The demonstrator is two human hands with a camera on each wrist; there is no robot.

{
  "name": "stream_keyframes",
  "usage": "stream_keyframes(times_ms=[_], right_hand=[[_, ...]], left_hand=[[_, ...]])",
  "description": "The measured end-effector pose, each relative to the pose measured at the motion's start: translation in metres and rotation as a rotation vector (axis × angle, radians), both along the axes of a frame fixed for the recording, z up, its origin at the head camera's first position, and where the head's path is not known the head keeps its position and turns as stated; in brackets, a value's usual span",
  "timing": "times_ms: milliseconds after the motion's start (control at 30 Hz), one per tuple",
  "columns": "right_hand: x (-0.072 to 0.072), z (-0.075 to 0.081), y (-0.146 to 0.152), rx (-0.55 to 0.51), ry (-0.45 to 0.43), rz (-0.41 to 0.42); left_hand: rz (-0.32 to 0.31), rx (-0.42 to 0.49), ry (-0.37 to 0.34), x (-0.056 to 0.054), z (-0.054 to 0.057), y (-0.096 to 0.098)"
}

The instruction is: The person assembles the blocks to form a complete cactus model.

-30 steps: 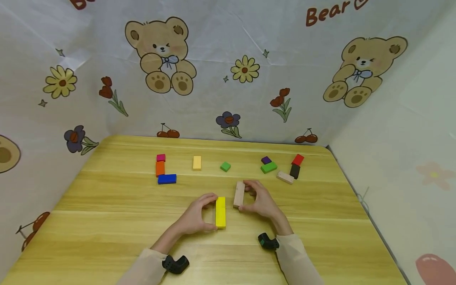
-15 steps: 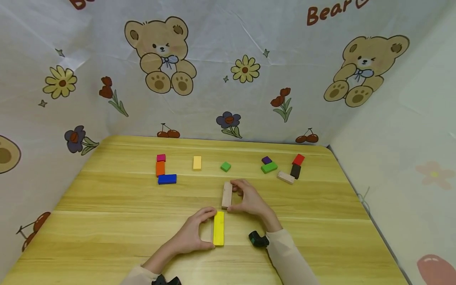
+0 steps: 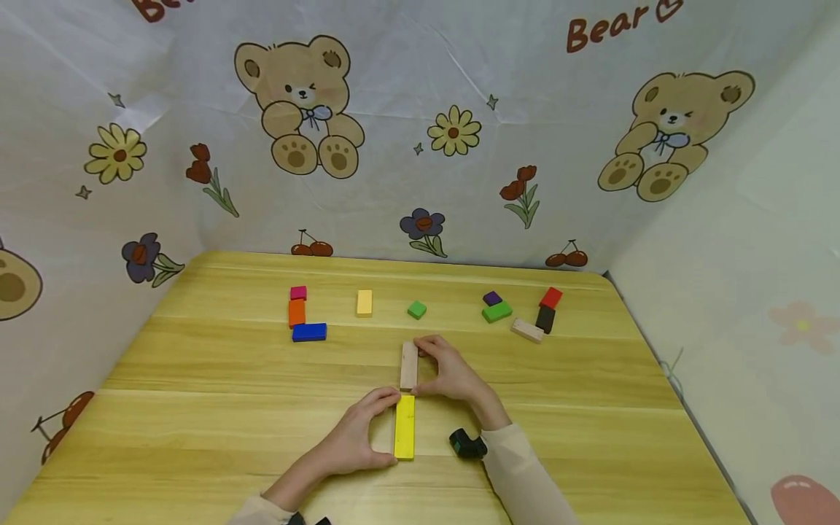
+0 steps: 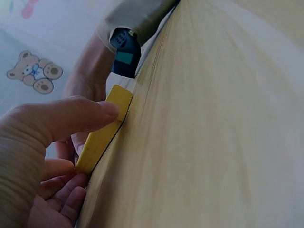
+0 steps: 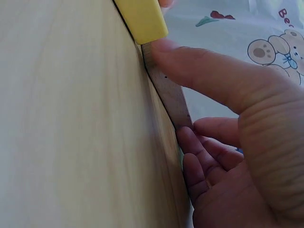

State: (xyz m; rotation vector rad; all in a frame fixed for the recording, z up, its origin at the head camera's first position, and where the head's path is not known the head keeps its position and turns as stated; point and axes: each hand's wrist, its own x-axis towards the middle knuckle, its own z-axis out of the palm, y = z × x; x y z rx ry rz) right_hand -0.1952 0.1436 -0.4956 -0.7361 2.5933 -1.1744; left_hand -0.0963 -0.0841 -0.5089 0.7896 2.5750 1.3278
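My left hand (image 3: 351,437) pinches a yellow wooden block (image 3: 405,428) by its two ends, thumb at the near end and fingers at the far end. Just beyond it, in line, lies a plain wood block (image 3: 409,366), gripped endwise by my right hand (image 3: 456,373). The two blocks' facing ends are very close together, with fingertips of both hands at the junction. In the left wrist view the thumb presses on the yellow block (image 4: 97,145) low over the tabletop. The right wrist view has the plain block (image 5: 168,92) behind the thumb, partly hidden.
Along the table's (image 3: 197,408) back left lie a pink block (image 3: 298,292), an orange block (image 3: 297,313), a blue block (image 3: 310,332) and a pale yellow block (image 3: 364,303). Green, purple, red, black and plain blocks lie centre and right. A printed cloth (image 3: 380,95) hangs behind.
The yellow block came toward the near edge with my left hand. My right hand brought the plain block leftward, from beside the yellow block's line to its far end.
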Motion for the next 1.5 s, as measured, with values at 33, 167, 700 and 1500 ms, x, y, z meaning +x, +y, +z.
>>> stream_keyframes(times_ms=[33, 167, 700, 1500], right_hand=[[0.0002, 0.0003, 0.0002, 0.005, -0.005, 0.004], [0.0008, 0.0015, 0.0014, 0.013, -0.018, 0.014], [0.0019, -0.0003, 0.0002, -0.003, -0.032, 0.024], [0.0025, -0.0022, 0.0015, -0.043, -0.036, 0.025]], left_hand=[[-0.002, 0.000, -0.002, 0.0001, 0.0002, 0.0000], [-0.010, 0.002, -0.004, 0.0003, 0.0006, -0.0001], [-0.005, 0.014, 0.000, 0.0007, -0.0017, -0.0010], [-0.021, 0.000, -0.013, 0.0004, 0.0002, -0.0004]])
